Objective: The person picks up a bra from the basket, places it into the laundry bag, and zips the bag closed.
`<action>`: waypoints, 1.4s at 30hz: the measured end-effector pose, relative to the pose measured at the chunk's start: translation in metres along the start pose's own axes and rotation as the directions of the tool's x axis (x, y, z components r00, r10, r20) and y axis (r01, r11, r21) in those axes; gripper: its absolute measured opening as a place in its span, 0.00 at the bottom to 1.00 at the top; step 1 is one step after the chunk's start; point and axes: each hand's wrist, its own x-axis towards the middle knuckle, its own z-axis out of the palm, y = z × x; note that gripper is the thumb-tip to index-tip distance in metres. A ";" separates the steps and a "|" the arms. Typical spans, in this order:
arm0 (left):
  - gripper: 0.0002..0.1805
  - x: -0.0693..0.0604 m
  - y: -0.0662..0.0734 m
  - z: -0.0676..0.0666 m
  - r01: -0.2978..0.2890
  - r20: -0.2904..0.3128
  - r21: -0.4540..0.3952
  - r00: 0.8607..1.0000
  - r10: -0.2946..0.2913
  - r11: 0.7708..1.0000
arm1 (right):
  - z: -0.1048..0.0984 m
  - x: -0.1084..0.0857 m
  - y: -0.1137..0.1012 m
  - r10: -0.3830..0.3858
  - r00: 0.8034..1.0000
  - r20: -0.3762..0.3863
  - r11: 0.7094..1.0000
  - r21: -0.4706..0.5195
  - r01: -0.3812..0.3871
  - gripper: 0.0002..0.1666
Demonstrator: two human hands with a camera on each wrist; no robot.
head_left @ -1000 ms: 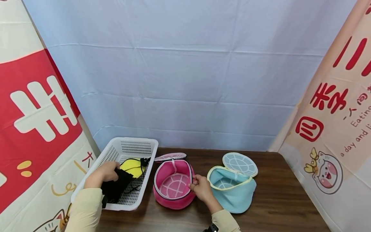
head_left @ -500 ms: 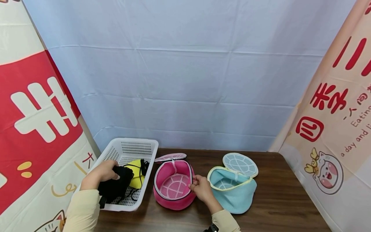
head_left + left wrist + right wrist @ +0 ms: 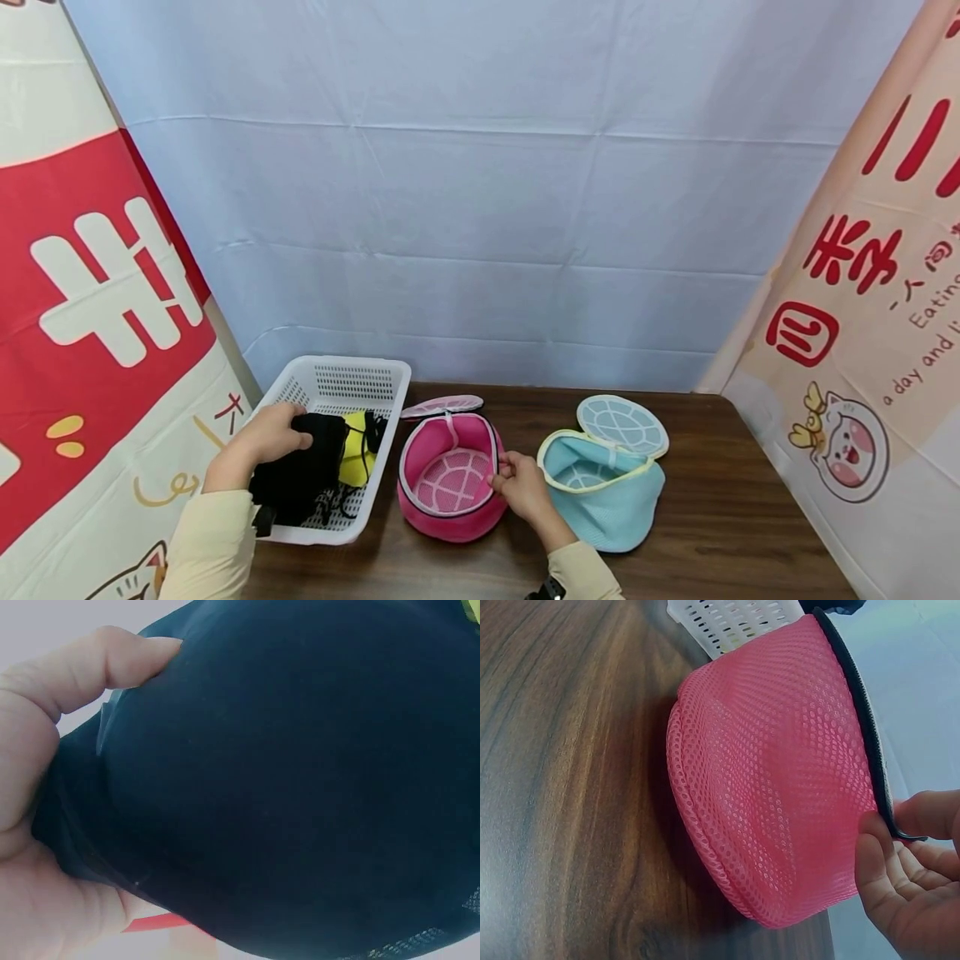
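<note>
A black bra (image 3: 303, 467) with a smooth rounded cup is in my left hand (image 3: 262, 446), over the near part of the white basket. In the left wrist view its dark cup (image 3: 300, 772) fills most of the picture, with my thumb (image 3: 135, 660) over its edge. My right hand (image 3: 522, 487) pinches the zippered rim of a pink mesh laundry bag (image 3: 450, 523), which stands with its lid folded back. The right wrist view shows thumb and fingers on the black zipper edge of this pink bag (image 3: 772, 772).
The white perforated basket (image 3: 362, 367) stands at the left. Inside lies a yellow item (image 3: 354, 462) with black cords, partly covered by the bra. A light blue mesh laundry bag (image 3: 615, 517), lid folded back, stands right of the pink one on the wooden table (image 3: 720, 517).
My left hand has shifted slightly left and up with the bra, which now shows more of its black fabric. The yellow item has turned and shifted. My right hand has stayed put.
</note>
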 end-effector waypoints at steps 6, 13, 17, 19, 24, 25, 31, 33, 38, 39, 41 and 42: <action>0.27 -0.001 0.003 -0.005 0.002 -0.028 0.025 1.000 -0.001 1.000 | 0.000 0.000 -0.001 0.004 1.000 0.006 1.000 0.011 -0.004 0.18; 0.25 -0.004 0.008 -0.012 -0.038 -0.086 0.052 0.995 0.042 0.998 | -0.001 0.001 0.000 -0.002 1.000 0.009 1.000 0.011 0.002 0.17; 0.24 -0.005 0.011 -0.016 -0.052 -0.105 0.048 0.993 0.056 0.998 | -0.001 0.002 0.001 -0.002 1.000 0.008 1.000 0.014 0.002 0.17; 0.23 -0.005 0.013 -0.017 -0.054 -0.115 0.048 0.992 0.060 0.997 | 0.000 0.002 0.001 -0.002 1.000 0.008 1.000 0.016 0.002 0.17; 0.16 -0.006 0.016 -0.018 -0.046 -0.114 0.040 0.992 0.051 0.998 | 0.000 0.002 0.001 0.000 1.000 0.010 1.000 0.021 0.000 0.18; 0.15 -0.007 0.017 -0.018 -0.046 -0.113 0.035 0.992 0.050 0.998 | 0.000 0.001 0.001 0.007 1.000 0.010 1.000 0.022 -0.007 0.18; 0.16 -0.018 0.026 -0.018 -0.055 -0.148 0.017 0.987 0.056 0.998 | -0.001 -0.002 0.001 0.019 1.000 0.004 0.999 0.039 -0.019 0.19; 0.13 -0.020 0.029 -0.017 -0.056 -0.172 0.015 0.983 0.058 0.998 | -0.001 -0.001 0.000 0.008 1.000 0.004 0.999 0.039 -0.008 0.19; 0.10 -0.020 0.035 -0.012 -0.084 -0.237 0.013 0.968 0.084 0.996 | 0.000 0.001 -0.001 0.026 1.000 0.015 0.999 0.041 -0.027 0.19; 0.10 -0.020 0.036 -0.011 -0.093 -0.249 0.010 0.964 0.093 0.996 | 0.000 0.001 -0.001 0.027 0.999 0.021 0.999 0.044 -0.028 0.19; 0.10 -0.019 0.038 -0.009 -0.116 -0.273 0.007 0.955 0.113 0.993 | 0.000 0.002 -0.002 0.035 0.999 0.028 0.998 0.050 -0.036 0.19; 0.10 -0.019 0.039 -0.008 -0.124 -0.281 0.003 0.952 0.120 0.992 | 0.000 0.002 -0.002 0.037 0.999 0.031 0.998 0.051 -0.038 0.19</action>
